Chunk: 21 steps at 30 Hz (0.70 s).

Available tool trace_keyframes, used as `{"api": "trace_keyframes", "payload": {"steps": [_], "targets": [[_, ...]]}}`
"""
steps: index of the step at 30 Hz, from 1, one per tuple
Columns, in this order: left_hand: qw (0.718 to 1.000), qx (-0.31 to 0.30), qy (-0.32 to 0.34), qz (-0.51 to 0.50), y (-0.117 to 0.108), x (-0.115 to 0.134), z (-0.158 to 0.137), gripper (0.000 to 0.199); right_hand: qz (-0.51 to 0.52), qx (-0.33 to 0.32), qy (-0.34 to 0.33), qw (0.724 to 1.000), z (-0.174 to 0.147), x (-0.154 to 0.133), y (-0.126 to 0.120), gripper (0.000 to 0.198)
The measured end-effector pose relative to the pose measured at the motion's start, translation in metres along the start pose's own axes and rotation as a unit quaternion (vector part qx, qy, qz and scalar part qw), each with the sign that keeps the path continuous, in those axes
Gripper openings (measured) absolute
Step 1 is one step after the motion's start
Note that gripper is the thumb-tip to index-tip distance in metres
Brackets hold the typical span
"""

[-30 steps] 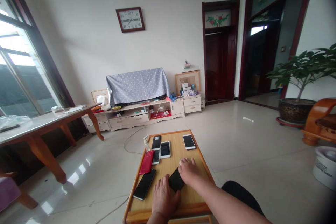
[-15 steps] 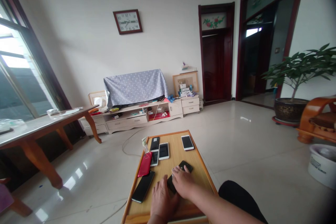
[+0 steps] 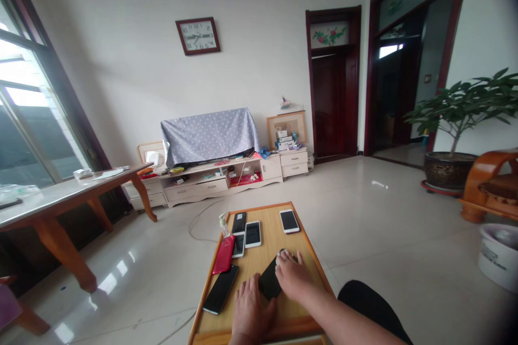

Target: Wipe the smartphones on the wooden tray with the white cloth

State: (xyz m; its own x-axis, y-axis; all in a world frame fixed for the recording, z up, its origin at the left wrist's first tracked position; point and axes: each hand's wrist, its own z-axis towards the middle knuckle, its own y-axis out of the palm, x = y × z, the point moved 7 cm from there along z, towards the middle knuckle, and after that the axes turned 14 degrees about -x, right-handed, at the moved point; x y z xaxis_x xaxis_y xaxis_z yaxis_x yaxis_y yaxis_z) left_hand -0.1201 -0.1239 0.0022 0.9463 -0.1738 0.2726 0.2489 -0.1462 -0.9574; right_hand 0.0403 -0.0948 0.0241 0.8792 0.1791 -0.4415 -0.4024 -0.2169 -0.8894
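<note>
A black smartphone [image 3: 270, 280] lies flat and slanted on the small wooden table [image 3: 299, 302]. My left hand [image 3: 251, 304] grips its lower left end, with the thumb along the near edge. Over the phone's far right end, my right hand [image 3: 293, 278] presses a small whitish wipe [image 3: 282, 252], mostly hidden under the fingertips. Left of my hands are another black phone [image 3: 221, 289] and a red phone [image 3: 224, 254]. The red one overlaps a white-framed phone [image 3: 238, 244].
Farther back on the table are another white phone [image 3: 253, 234], a black phone [image 3: 239, 222], a small pump bottle [image 3: 224, 225] and a white phone [image 3: 289, 221] at right. A larger table [image 3: 81, 194] stands left, a white bucket [image 3: 499, 256] right. My dark-clothed knee [image 3: 368, 302] borders the table.
My right hand has slid with the wipe toward the phone's far right end, uncovering its middle. My left hand stays at the near end, almost unmoved.
</note>
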Motion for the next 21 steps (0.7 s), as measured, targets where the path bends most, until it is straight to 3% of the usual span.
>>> {"api": "trace_keyframes", "payload": {"steps": [7,9,13,16,21], "targets": [[0.999,0.002,0.014,-0.031,-0.002,-0.002,-0.001,0.050,0.027,-0.034,-0.152,0.987,-0.035,-0.049,0.037,0.051],[1.000,0.000,0.011,-0.026,-0.003,-0.001,-0.002,0.051,0.028,-0.031,-0.144,0.989,-0.034,-0.042,0.030,0.050],[1.000,0.001,0.006,-0.006,-0.006,0.002,-0.004,0.063,0.012,-0.003,-0.040,0.999,-0.017,-0.006,0.004,0.050],[1.000,0.001,0.003,-0.005,-0.006,0.003,-0.004,0.062,0.008,0.016,0.004,1.000,-0.013,0.004,-0.001,0.052],[1.000,-0.002,0.003,-0.011,-0.006,0.003,-0.005,0.049,0.021,-0.025,-0.111,0.993,-0.036,-0.035,0.035,0.050]]}}
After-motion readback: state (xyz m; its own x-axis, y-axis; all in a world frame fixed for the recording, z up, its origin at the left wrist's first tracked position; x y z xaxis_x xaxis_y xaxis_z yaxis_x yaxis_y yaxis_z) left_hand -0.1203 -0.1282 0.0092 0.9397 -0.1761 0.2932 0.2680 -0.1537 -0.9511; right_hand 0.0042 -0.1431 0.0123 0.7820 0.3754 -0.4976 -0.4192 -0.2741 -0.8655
